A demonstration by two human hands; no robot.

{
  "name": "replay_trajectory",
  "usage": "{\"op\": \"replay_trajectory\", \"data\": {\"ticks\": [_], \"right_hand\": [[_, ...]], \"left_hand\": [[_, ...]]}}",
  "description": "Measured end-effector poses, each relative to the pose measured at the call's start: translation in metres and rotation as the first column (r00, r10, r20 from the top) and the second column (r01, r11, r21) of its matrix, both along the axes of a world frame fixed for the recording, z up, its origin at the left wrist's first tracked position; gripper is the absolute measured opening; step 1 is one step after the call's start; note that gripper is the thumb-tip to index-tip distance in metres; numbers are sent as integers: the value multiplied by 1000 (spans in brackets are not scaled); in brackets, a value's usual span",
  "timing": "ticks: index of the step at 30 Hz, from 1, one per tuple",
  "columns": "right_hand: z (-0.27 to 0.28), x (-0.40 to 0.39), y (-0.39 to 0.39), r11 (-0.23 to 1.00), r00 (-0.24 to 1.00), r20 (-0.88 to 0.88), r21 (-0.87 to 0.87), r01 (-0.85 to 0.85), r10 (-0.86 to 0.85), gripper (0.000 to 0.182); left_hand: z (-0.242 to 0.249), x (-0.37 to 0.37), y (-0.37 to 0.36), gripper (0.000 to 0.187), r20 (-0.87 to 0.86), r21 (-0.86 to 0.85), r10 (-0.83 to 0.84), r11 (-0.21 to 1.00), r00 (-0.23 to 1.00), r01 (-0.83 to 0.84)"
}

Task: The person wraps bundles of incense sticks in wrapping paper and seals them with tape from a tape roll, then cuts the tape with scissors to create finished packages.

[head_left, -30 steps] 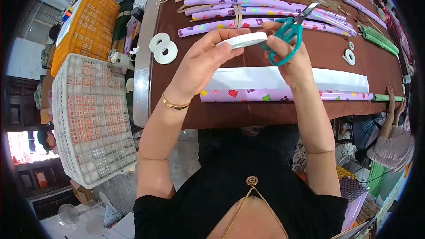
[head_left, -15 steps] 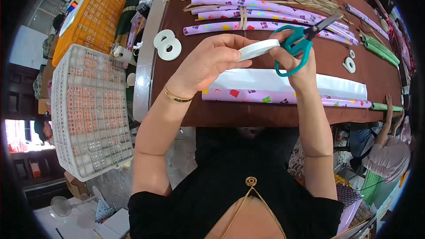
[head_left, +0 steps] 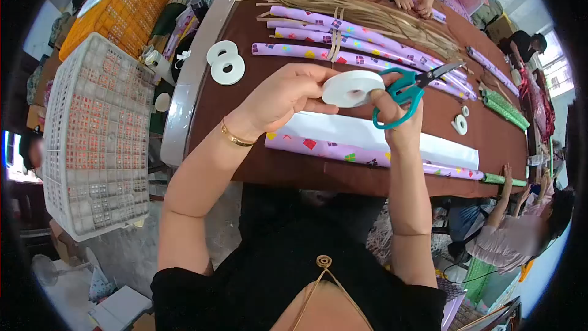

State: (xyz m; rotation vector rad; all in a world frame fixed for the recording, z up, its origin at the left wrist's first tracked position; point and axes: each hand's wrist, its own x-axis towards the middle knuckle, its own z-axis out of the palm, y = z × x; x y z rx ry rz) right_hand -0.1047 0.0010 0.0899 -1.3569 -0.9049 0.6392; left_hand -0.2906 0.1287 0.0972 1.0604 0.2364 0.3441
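A white roll of tape (head_left: 340,89) is held up above the table between both hands, its flat side tilted toward me. My left hand (head_left: 291,95) pinches its left edge. My right hand (head_left: 398,110) grips the right edge with the thumb near its hole, and also carries teal-handled scissors (head_left: 407,94) whose dark blades point up and right. Below the hands lies a partly unrolled sheet of purple patterned wrapping paper (head_left: 324,147), its white inside (head_left: 318,129) facing up. Several rolled purple tubes (head_left: 306,50) lie beyond, tied with a strip.
More tape rolls lie at the table's left (head_left: 227,68) and right (head_left: 459,124). Brown strips (head_left: 367,12) stretch across the back. A white plastic crate (head_left: 104,141) and an orange crate (head_left: 125,9) stand left. Co-workers' hands rest at the far side (head_left: 413,0) and right (head_left: 507,178).
The tape roll has turned from edge-on to showing its flat side and hole. Both hands keep their hold. My view has shifted, showing more of the table's far side.
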Motion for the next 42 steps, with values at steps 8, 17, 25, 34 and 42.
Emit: {"op": "replay_trajectory", "data": {"ticks": [8,17,25,34,42], "right_hand": [[3,-5,0,989,993,94,118,-87,76,18],[3,-8,4,996,986,141,1,-90,89,26],[1,-13,7,989,975,195,76,-124,107,15],[-2,-8,6,993,970,223,45,-110,98,17],[-6,-2,5,991,978,172,45,-125,115,16]], "left_hand": [[0,-7,4,39,-25,-29,1,1000,1000,-2],[1,-16,7,38,-71,-14,-3,1000,997,2],[-7,-14,9,36,-80,29,18,999,997,-15],[-12,-12,13,36,-86,-36,-6,999,996,2],[-14,-6,12,38,-113,-11,-42,999,993,41]]}}
